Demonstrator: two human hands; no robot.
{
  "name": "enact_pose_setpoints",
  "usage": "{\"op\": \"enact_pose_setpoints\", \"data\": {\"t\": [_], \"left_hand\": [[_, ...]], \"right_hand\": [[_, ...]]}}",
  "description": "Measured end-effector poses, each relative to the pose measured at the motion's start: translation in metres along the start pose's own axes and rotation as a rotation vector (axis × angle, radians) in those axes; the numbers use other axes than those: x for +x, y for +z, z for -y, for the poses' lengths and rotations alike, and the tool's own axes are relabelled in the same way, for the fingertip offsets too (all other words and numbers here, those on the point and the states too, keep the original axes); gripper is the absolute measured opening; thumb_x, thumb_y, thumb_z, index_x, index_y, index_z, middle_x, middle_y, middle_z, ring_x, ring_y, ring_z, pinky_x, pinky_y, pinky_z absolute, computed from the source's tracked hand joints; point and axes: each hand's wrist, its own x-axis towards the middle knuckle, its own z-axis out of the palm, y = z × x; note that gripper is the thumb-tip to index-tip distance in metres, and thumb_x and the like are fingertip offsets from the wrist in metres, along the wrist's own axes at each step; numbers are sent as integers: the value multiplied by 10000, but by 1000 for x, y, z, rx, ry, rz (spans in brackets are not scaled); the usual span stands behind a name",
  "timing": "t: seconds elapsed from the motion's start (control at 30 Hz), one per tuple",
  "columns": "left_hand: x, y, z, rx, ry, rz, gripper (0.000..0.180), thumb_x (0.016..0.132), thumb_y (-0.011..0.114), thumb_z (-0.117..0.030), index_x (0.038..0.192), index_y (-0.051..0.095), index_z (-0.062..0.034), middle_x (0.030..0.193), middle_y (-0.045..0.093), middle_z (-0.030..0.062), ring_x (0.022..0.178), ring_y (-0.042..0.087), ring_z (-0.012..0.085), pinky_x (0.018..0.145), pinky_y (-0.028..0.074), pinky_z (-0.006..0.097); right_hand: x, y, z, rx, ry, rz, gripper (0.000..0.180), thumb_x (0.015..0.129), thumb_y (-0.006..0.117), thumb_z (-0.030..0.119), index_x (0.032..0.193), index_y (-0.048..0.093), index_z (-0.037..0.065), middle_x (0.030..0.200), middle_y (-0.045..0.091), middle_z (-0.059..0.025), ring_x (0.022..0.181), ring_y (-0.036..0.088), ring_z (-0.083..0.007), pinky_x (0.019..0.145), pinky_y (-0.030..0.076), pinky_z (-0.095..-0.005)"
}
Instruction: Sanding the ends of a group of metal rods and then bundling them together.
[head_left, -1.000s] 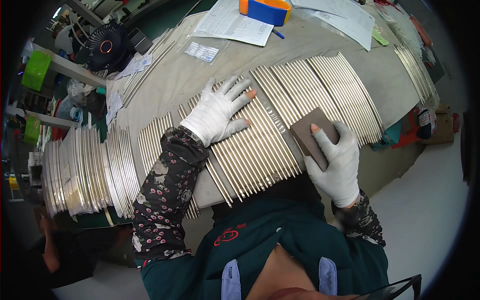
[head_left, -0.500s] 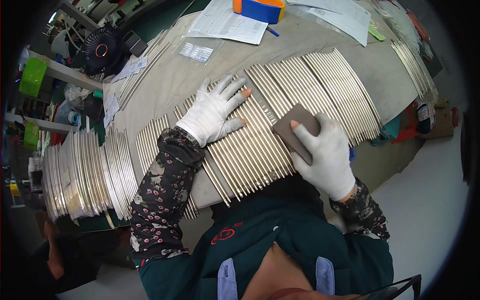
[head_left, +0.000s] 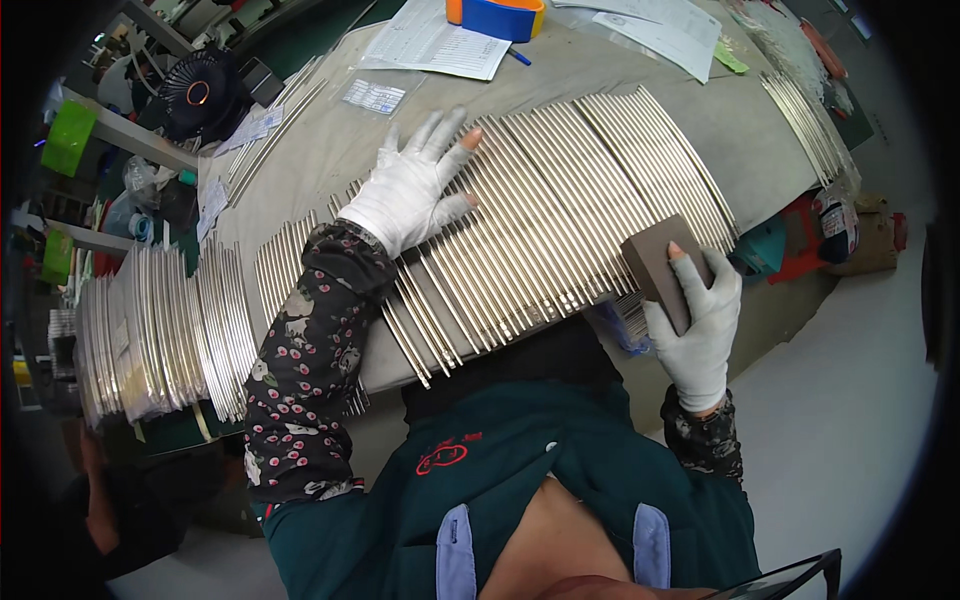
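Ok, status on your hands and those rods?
Left hand spread over the rods. Right hand gripping the brown block by their near ends. Papers beyond the rods, apart from them.

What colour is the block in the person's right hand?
The block is greyish brown, seen best in the head view.

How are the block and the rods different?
The block is short and chunky, while the rods are long and thin.
The block is dull brown, but the rods are shiny and silvery.
The block is gripped in the right hand; the rods lie side by side on the table.
Both have straight sides.
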Motion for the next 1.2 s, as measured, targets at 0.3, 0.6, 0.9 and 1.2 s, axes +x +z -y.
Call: {"op": "enact_pose_setpoints", "data": {"t": [0.3,0.6,0.9,1.2], "left_hand": [[-94,-27,6,-9,56,190,820,865,325,-672,1496,96,-201,1515,163,190,1396,172,382,1099,137,574],[-72,-11,-12,-42,80,181,905,816,538,-515,1493,55,-156,1525,132,179,1401,172,365,1111,98,574],[-61,6,3,29,101,157,775,872,380,-615,1488,147,-206,1527,156,156,1397,181,364,1100,130,583],[-64,-3,6,25,90,197,738,878,386,-605,1479,187,-226,1527,172,135,1402,176,346,1094,132,601]], "right_hand": [[-6,9,-6,37,7,28,603,629,732,154,1211,573,152,1159,460,-199,1011,470,-335,874,427,-419],[-1,19,10,56,-69,28,634,635,738,192,1241,552,166,1178,446,-206,1020,461,-343,884,412,-432],[-2,35,23,-93,-86,121,706,647,757,279,1289,495,141,1235,403,-208,1116,412,-360,915,359,-432],[9,29,25,-86,-108,122,712,631,735,208,1298,489,156,1191,432,-207,1058,457,-358,894,405,-437]]}}
